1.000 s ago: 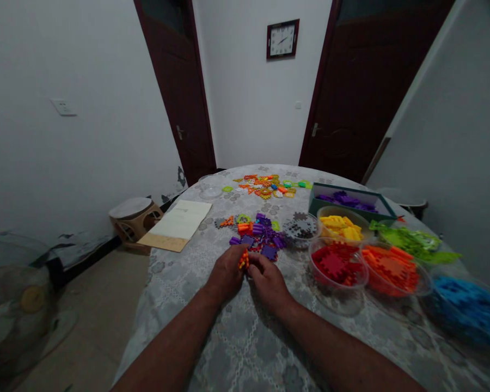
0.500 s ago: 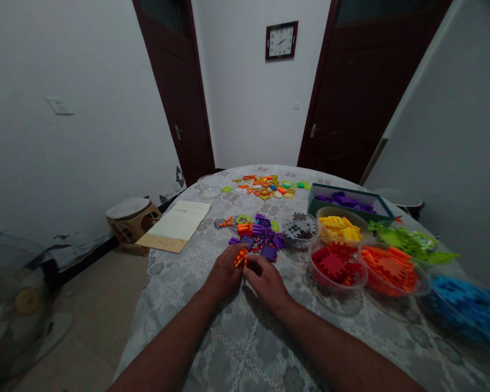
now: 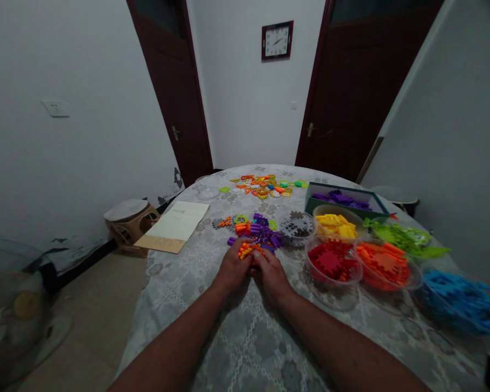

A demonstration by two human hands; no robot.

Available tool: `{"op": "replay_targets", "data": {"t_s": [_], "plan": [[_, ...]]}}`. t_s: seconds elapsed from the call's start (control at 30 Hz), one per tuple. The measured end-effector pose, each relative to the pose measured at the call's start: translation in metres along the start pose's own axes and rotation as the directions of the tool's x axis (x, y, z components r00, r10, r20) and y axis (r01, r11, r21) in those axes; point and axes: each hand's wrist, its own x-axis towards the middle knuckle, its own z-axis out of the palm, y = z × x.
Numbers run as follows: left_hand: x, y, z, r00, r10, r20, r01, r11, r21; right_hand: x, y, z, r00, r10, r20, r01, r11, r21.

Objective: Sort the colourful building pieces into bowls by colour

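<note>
My left hand (image 3: 231,268) and my right hand (image 3: 270,270) meet side by side on the patterned tablecloth (image 3: 245,337). Both pinch a small orange and red block assembly (image 3: 247,250) between their fingertips. Just beyond it lies a pile of purple, orange and green blocks (image 3: 258,230). Both fingers are curled closed round the assembly.
Clear bowls hold grey gears (image 3: 296,225), yellow blocks (image 3: 335,225), red blocks (image 3: 330,260), orange blocks (image 3: 386,263) and blue blocks (image 3: 461,294). A green box (image 3: 344,198) has purple pieces. Green blocks (image 3: 400,237), a far mixed pile (image 3: 265,185), a booklet (image 3: 175,226), a stool (image 3: 128,216).
My hands have closed together and shifted slightly forward; the orange assembly now lies flatter between both sets of fingertips. The view has drifted a little.
</note>
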Motion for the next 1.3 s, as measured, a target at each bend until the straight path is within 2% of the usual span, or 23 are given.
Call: {"op": "replay_targets", "data": {"t_s": [0.07, 0.17, 0.27, 0.37, 0.5, 0.67, 0.83, 0.97, 1.07, 1.2, 1.3], "plan": [[0.007, -0.001, 0.004, 1.000, 0.013, -0.016, -0.014, 0.999, -0.037, 0.003, -0.001, 0.000, 0.999, 0.026, -0.032, -0.023, 0.996, 0.088], [0.018, -0.007, 0.010, 0.999, -0.043, -0.025, 0.037, 0.981, -0.188, 0.010, -0.006, -0.003, 0.995, 0.036, -0.096, -0.022, 0.990, 0.140], [0.028, -0.012, 0.016, 0.991, -0.128, -0.031, 0.107, 0.918, -0.382, 0.016, -0.012, -0.009, 0.990, 0.029, -0.139, -0.010, 0.990, 0.137], [0.035, -0.013, 0.021, 0.984, -0.177, -0.036, 0.136, 0.854, -0.502, 0.020, -0.016, -0.015, 0.991, 0.021, -0.130, -0.003, 0.991, 0.134], [0.036, -0.011, 0.018, 0.975, -0.221, 0.020, 0.196, 0.814, -0.548, 0.020, -0.017, -0.017, 0.995, 0.013, -0.100, 0.000, 0.992, 0.128], [0.033, -0.014, 0.003, 0.972, -0.213, 0.094, 0.228, 0.784, -0.577, 0.017, -0.018, -0.016, 0.994, -0.039, -0.103, 0.048, 0.996, 0.081], [0.037, -0.013, -0.007, 0.967, -0.165, 0.194, 0.250, 0.752, -0.610, 0.007, -0.032, -0.010, 0.983, -0.173, -0.057, 0.163, 0.975, -0.151], [0.042, -0.012, -0.010, 0.954, -0.177, 0.241, 0.294, 0.706, -0.644, -0.001, -0.069, -0.007, 0.947, -0.321, 0.016, 0.305, 0.880, -0.365], [0.044, -0.011, -0.013, 0.938, -0.213, 0.275, 0.345, 0.673, -0.654, -0.006, -0.105, -0.015, 0.913, -0.403, 0.067, 0.383, 0.785, -0.487], [0.046, -0.005, -0.017, 0.915, -0.278, 0.292, 0.403, 0.601, -0.690, -0.017, -0.148, -0.048, 0.859, -0.512, -0.019, 0.373, 0.651, -0.661], [0.049, -0.002, -0.020, 0.885, -0.322, 0.337, 0.463, 0.515, -0.721, -0.030, -0.173, -0.088, 0.750, -0.660, -0.050, 0.326, 0.433, -0.840]]}}
